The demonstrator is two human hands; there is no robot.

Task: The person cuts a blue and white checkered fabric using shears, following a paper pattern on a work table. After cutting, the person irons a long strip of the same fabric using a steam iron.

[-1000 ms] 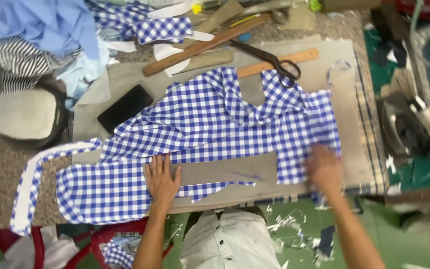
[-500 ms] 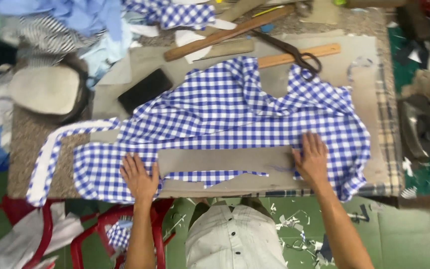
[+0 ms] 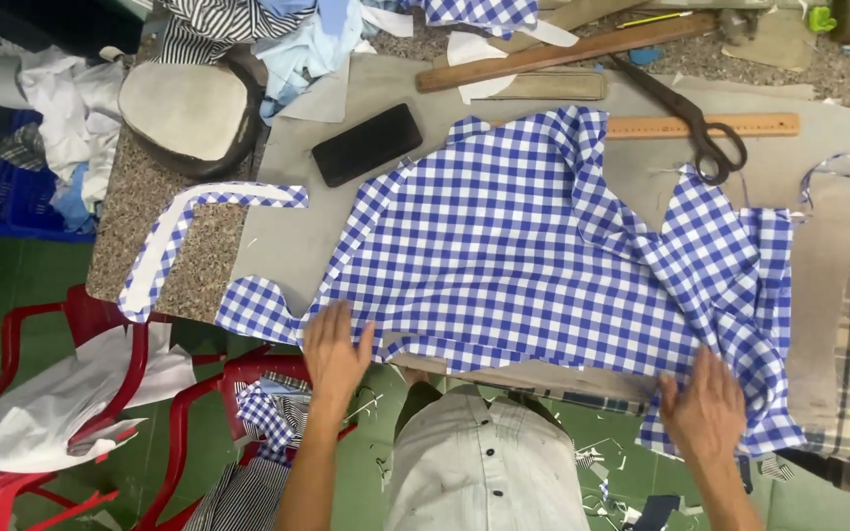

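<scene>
A large piece of blue-and-white checked fabric [image 3: 533,256] lies spread over a grey pattern sheet [image 3: 828,256] on the work table. My left hand [image 3: 334,352] rests flat with fingers apart on the fabric's near left edge. My right hand [image 3: 705,405] presses down on the bunched near right edge of the same fabric, whose right side is folded and rumpled. A brown card pattern piece [image 3: 543,376] peeks out under the near edge between my hands.
Black scissors [image 3: 691,118], a wooden ruler [image 3: 700,126] and a long wooden stick [image 3: 563,49] lie at the back. A black phone [image 3: 366,144] sits left of the fabric. A checked strip [image 3: 174,241], fabric scraps, and red plastic chairs [image 3: 81,324] are at the left.
The checked fabric has been pulled over the card pattern piece, which is now mostly covered. Both hands slid toward the table's near edge, and the fabric's right side is now bunched.
</scene>
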